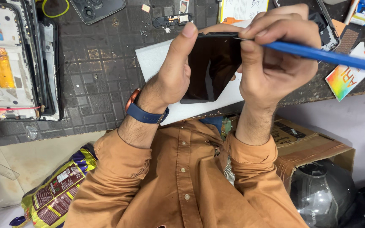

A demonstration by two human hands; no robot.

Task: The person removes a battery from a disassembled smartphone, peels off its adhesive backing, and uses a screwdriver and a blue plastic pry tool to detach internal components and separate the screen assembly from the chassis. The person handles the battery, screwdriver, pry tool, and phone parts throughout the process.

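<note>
Black flat glass phone screen (pixel 210 67) stands upright between both hands above a white foam sheet (pixel 153 59); left hand (pixel 172 71) clamps its edge, right hand (pixel 275 55) pinches a blue plastic pry tool (pixel 330 55) at its top edge.

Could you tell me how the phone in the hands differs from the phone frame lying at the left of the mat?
The phone is held upright off the mat by the left hand; the phone frame lies flat. The phone shows a dark glossy screen; the frame shows bare pale insides with an orange strip. Both are flat rectangles with dark edges.
</note>
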